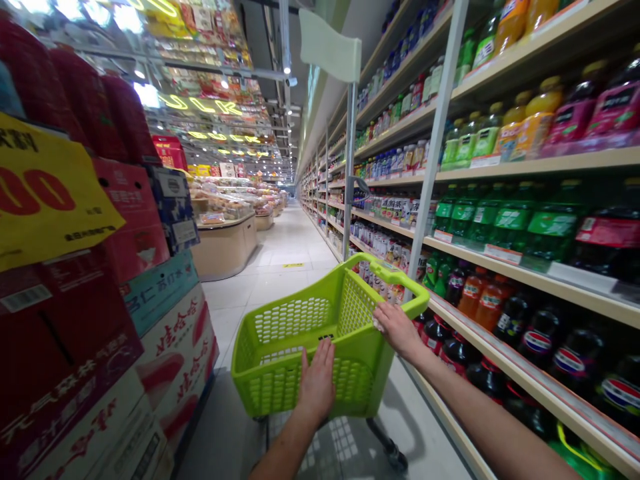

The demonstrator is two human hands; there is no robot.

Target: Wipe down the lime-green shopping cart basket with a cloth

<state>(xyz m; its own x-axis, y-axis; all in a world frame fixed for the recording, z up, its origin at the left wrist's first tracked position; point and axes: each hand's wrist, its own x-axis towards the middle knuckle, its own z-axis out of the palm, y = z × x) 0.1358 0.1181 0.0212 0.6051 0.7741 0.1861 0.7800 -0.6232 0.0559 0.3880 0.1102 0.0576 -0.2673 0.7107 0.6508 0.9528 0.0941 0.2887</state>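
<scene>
A lime-green plastic shopping cart (pixel 305 363) stands sideways before me, with its handle end at the right. Its basket looks bare inside, apart from a small dark marking on the inner wall. My left hand (pixel 318 380) lies against the cart's near side, fingers stretched up to the rim and apart from the thumb. At the upper rim close to the handle (pixel 385 272), my right hand (pixel 399 327) has its fingers bent over the edge. Something small and white (pixel 378 324), perhaps tissue, shows beneath those fingers; its kind is unclear.
Drink shelves (pixel 500 260) run along the right, close to the cart. Stacked drink cartons (pixel 65 333) with a yellow price sign (pixel 50 193) rise on the left. A tiled aisle (pixel 295 230) leads ahead past display counters (pixel 227 247). A caster wheel (pixel 397 459) sits near the shelf base.
</scene>
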